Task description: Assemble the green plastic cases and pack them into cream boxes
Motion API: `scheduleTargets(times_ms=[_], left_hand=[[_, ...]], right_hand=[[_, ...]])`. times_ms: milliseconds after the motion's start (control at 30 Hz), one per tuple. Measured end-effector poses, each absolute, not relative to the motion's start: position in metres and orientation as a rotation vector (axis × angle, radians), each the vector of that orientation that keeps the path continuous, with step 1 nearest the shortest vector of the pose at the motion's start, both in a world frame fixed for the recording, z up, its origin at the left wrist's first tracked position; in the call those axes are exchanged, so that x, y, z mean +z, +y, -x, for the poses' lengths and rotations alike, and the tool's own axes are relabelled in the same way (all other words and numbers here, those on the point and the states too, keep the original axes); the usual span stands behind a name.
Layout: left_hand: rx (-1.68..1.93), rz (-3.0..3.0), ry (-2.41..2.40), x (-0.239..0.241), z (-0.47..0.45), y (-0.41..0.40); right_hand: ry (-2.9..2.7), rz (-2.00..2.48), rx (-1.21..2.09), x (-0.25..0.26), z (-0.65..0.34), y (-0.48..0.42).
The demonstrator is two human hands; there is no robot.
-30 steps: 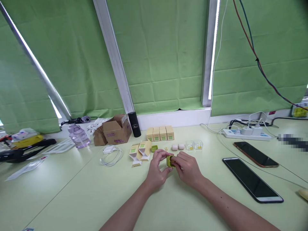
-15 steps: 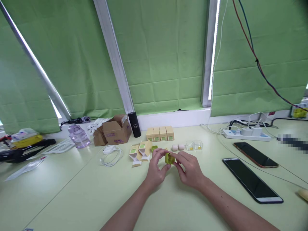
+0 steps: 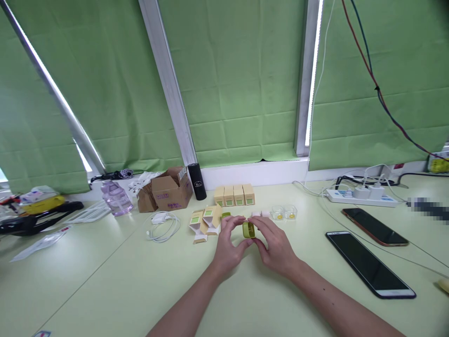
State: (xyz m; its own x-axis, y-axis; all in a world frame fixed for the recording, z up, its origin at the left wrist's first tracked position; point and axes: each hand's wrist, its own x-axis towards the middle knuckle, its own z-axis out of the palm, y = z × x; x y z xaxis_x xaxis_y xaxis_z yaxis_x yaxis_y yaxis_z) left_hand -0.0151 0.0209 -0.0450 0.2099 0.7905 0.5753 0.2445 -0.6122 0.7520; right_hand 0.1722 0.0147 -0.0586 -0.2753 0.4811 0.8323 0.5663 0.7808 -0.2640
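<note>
Between my two hands is a small olive-green hollow case (image 3: pixel 249 230), held just above the table. My left hand (image 3: pixel 229 243) grips its left side with thumb and fingertips. From the right, my right hand (image 3: pixel 273 243) pinches it, fingers along the top and thumb below. Another green piece (image 3: pixel 226 215) lies behind my left fingers, partly hidden. Two pale pink pieces (image 3: pixel 260 214) show just beyond my right fingers. Near them stand two clear cups (image 3: pixel 284 213) with yellow bits inside. Two opened small cartons (image 3: pixel 205 221) lie left of my hands.
Several closed small cartons (image 3: pixel 234 195) stand in a row at the back. A brown cardboard box (image 3: pixel 172 191), a black bottle (image 3: pixel 197 181) and a purple bottle (image 3: pixel 116 198) are to the left. A white charger cable (image 3: pixel 163 226) lies nearer. Two phones (image 3: pixel 370 263) and a power strip (image 3: pixel 361 198) sit on the right.
The green case has turned in my fingers, so its opening shows less. My right fingers have moved to its upper edge. The whole view has shifted slightly.
</note>
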Motion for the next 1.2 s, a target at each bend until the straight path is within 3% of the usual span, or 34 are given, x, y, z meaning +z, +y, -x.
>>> scheduleTargets(times_ms=[367, 1200], left_hand=[[1.413, -1.988, 1.177, -0.0458, 0.0156, 0.0281], [1.413, -1.950, 1.181, -0.0447, 0.0119, 0.0269]], right_hand=[[-1.859, 0.817, -0.036, -0.0621, -0.1722, 0.0160], [-1.871, 0.809, 0.009, -0.0623, -0.1721, 0.0173]])
